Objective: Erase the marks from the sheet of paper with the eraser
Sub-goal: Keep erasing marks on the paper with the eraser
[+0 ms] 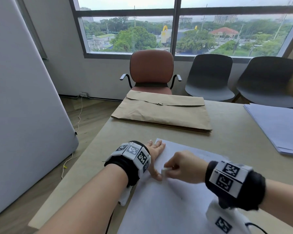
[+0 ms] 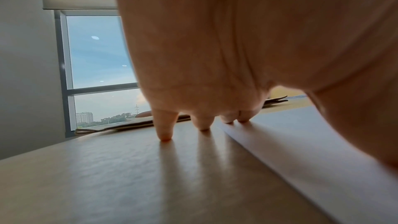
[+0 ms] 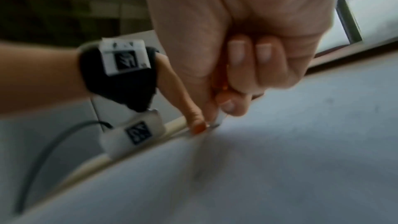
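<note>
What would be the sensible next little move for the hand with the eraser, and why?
Probably a short rub toward the person, over the faint marks. The right hand pinches the eraser at the sheet of paper, right beside the left hand thumb, while the left fingers press the sheet's edge flat, so it should stay put.

Brown envelope point(image 1: 161, 112) flat on worktop point(image 1: 227, 130), far end. Stack of white sheets point(image 1: 281, 127) at right edge. Beyond worktop: red-brown armchair point(image 1: 151, 68), two grey chairs point(image 1: 210, 76) to its right, window point(image 1: 176, 26) behind. White panel point(image 1: 24, 98) left; cable point(image 1: 78, 119) on floor.
</note>
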Motion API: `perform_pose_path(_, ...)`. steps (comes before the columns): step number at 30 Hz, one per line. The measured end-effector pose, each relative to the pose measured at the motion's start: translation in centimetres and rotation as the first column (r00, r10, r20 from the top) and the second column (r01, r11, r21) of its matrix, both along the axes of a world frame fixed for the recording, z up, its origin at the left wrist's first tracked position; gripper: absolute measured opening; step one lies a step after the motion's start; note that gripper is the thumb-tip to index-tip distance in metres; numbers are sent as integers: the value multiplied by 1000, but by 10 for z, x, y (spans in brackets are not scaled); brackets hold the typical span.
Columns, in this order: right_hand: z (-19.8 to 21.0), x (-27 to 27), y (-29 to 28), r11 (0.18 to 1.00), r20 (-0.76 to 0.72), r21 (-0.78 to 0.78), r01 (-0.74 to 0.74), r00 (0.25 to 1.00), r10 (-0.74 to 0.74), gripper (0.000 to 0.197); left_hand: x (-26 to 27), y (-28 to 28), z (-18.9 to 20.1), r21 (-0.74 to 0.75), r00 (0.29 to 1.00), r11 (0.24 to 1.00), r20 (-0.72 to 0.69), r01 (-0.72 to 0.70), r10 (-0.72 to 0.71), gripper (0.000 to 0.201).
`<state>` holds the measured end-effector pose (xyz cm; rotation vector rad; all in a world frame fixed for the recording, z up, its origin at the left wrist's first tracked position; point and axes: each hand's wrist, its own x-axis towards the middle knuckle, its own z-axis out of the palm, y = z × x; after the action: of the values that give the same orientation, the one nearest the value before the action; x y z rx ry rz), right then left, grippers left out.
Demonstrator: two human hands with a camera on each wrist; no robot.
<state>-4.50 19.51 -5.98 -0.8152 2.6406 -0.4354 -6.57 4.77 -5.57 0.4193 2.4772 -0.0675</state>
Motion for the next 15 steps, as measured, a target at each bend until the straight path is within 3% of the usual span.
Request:
perform_pose_path(7, 0, -42, 2, 974, -71, -47, 220, 972, -223, 30, 1, 0, 2, 14, 1000, 1000, 10, -8, 8, 114)
perform_pose_path(12, 4, 0, 1, 1000, 59, 9, 26, 998, -27, 36, 0, 0, 0, -7, 1000, 1000, 10, -2, 2, 115)
perform_pose_path(15, 7, -25, 3, 992, 8, 15, 125, 992, -125, 26, 0, -1, 2, -8, 1000, 1000, 12, -1, 1, 115)
